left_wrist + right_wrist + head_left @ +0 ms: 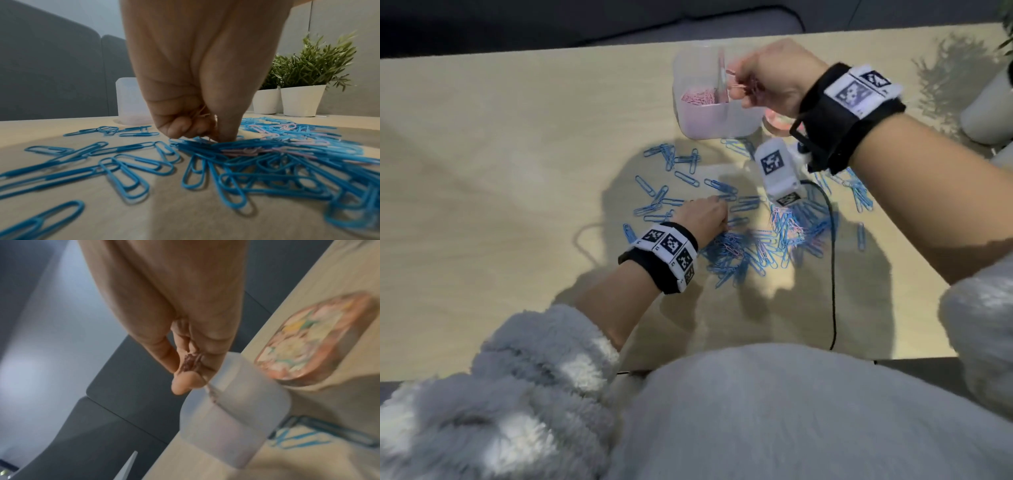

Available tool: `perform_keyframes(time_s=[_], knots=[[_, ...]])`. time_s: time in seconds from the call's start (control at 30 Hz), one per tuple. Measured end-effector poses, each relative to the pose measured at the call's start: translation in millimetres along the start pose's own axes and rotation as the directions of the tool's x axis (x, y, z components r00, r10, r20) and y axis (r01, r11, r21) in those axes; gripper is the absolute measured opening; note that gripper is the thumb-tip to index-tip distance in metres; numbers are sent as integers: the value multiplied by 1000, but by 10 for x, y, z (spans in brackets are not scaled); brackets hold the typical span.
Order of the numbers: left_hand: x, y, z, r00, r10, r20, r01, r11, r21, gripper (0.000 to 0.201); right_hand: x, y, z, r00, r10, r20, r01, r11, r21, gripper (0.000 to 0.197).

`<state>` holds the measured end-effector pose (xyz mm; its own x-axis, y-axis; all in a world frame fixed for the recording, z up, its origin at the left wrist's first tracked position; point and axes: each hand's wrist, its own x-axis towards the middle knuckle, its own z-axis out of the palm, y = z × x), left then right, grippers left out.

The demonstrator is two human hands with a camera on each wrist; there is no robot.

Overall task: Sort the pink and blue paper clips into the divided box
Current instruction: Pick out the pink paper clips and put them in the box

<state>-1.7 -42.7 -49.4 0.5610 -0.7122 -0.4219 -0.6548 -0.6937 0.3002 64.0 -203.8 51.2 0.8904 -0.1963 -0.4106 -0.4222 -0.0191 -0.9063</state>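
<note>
The right hand hangs over the divided box at the far side of the table, its fingers curled round a small bunch of pink paper clips. The box's left compartment holds a heap of pink clips. Just right of the box, partly hidden under the right wrist, lies a flat pink tin with a flowered lid. The left hand is down at the near pile, fingers bunched and pinching pink clips at its edge. That mixed pile is mostly blue paper clips with a few pink ones showing through, and loose blue clips spread out towards the box. A black cable crosses the table beside the pile. Two potted plants in white pots stand at the far right edge.
</note>
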Motion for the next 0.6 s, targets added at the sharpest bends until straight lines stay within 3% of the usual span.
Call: perform_keyframes(time_s=[0.13,0.23,0.3,0.4,0.5,0.57,0.6], knots=[[-49,-20,-9,1000,3,9,-3,1000,1,29,297,-144,248,997,73,-21,-68,983,170,24],[-73,-105,-79,1000,-28,-7,27,986,-162,23,416,-143,339,991,119,-66,-113,990,82,21],[-67,-170,-206,997,-69,-21,60,952,-299,17,456,-111,301,993,76,-88,-78,997,-20,18],[-29,-256,-517,984,-158,-83,90,839,-536,18,340,-73,170,992,-20,-124,8,995,-102,20],[117,-371,-843,963,-236,-133,74,700,-710,25,8,43,46,970,-94,-222,121,986,112,24],[282,-450,-1033,946,-293,-141,69,604,-794,29,-227,231,-41,964,-77,-255,121,979,162,25],[367,-482,-1124,935,-319,-155,71,597,-799,31,-343,346,-97,966,-57,-250,97,983,153,27]])
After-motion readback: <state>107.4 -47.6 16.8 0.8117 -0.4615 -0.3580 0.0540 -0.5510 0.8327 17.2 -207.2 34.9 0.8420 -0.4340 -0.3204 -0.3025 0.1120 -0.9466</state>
